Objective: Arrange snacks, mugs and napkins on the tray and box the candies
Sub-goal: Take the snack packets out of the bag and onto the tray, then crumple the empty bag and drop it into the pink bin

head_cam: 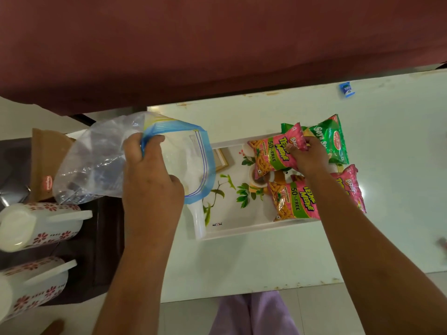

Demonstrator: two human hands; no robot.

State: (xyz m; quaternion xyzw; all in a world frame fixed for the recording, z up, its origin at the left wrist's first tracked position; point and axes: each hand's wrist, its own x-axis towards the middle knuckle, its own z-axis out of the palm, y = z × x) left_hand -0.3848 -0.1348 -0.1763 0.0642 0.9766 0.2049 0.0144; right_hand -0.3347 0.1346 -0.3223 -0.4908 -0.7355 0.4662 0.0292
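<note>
A white tray [227,213] with a leaf print lies on the pale table. My right hand [310,157] grips a pink snack packet [273,154] over the tray's far right part. A green snack packet [331,139] lies beyond it, half on the tray's edge. Another pink packet [294,201] rests in the tray's near right corner, and a third pink one [350,187] pokes out beside my forearm. My left hand [151,172] holds a clear zip bag [101,160] with a blue rim, lifted over the tray's left end. Two white mugs [36,226] with red flowers lie at the left.
A brown paper bag [47,163] sits behind the zip bag on a dark surface [104,250]. A small blue packet [347,89] lies at the table's far right. A maroon sofa [217,44] runs along the far side. The table's near edge [242,290] borders tiled floor.
</note>
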